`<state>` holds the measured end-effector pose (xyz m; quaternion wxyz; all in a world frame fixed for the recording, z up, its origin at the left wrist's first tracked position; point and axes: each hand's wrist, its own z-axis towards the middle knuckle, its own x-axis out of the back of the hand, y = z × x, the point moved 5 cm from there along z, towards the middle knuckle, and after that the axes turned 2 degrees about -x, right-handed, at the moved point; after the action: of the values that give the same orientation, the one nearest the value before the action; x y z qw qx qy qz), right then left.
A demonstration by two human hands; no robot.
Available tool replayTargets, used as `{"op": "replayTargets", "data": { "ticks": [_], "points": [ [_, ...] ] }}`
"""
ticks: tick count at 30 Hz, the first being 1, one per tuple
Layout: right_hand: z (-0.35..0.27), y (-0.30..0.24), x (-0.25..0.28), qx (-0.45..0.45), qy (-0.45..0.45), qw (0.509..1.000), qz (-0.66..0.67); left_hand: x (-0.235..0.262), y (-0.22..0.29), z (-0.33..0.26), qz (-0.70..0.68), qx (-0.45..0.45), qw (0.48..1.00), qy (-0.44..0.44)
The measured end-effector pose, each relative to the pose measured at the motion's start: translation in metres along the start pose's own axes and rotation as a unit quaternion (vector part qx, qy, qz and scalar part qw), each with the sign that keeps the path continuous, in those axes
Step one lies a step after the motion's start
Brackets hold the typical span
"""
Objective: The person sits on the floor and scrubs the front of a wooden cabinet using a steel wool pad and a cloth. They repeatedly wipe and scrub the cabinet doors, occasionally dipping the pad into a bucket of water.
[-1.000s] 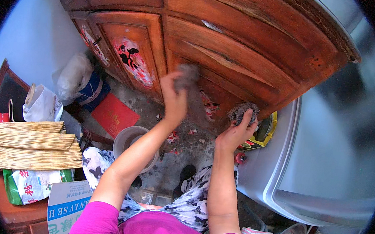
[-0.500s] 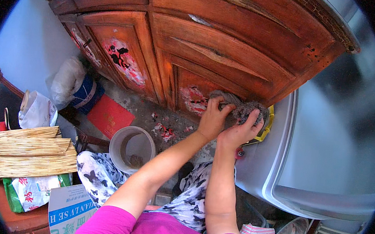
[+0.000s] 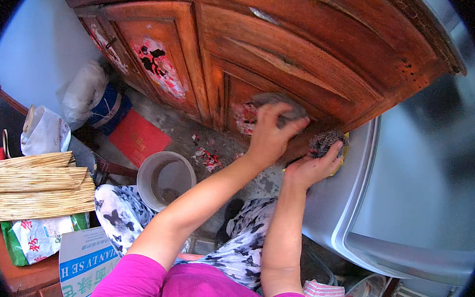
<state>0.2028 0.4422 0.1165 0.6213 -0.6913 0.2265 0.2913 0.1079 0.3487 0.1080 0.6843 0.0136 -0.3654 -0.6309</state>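
Left hand (image 3: 271, 135) has shifted since half a second ago: then it met the right hand over the scouring pad low on the cabinet door; now it lies apart, fingers spread flat over a grey cloth (image 3: 277, 104) pressed against the lower door panel of the wooden cabinet (image 3: 289, 57). The move suggests that wiping of the door face is under way, with each hand working its own tool. Right hand (image 3: 314, 167) sits lower and nearer the silver appliance (image 3: 413, 179), fingers curled and pinching a dark wiry scouring pad (image 3: 327, 143) against the cabinet's bottom corner (a yellow edge shows just behind the pad). Cloth lies under the left palm and fingertips, touching the wood; pad protrudes above the right fingertips. Torn red and white paper scraps (image 3: 209, 157) lie on the floor below the door, near a white bucket (image 3: 166, 177).
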Motion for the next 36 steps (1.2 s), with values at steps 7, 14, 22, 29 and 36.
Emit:
{"op": "replayTargets", "data": {
  "ticks": [7,14,22,29,36],
  "points": [
    [-0.021,0.031,0.005,-0.040,0.003,0.996,-0.082,-0.034,-0.095,-0.098,-0.075,0.111,0.978,-0.161],
    [-0.054,0.119,0.023,-0.388,0.048,0.915,-0.101,0.077,-0.132,-0.110,-0.438,0.513,0.738,0.023],
    [-0.049,0.202,0.026,-0.121,0.044,0.976,-0.174,0.186,-0.166,-0.123,-0.492,0.556,0.662,0.103],
    [-0.067,0.211,0.019,-0.108,0.092,0.984,-0.109,0.202,-0.183,-0.137,-0.566,0.589,0.562,0.133],
    [-0.014,0.233,0.063,0.016,0.039,0.962,-0.270,0.204,-0.184,-0.129,-0.585,0.600,0.525,0.147]
  ]
}}
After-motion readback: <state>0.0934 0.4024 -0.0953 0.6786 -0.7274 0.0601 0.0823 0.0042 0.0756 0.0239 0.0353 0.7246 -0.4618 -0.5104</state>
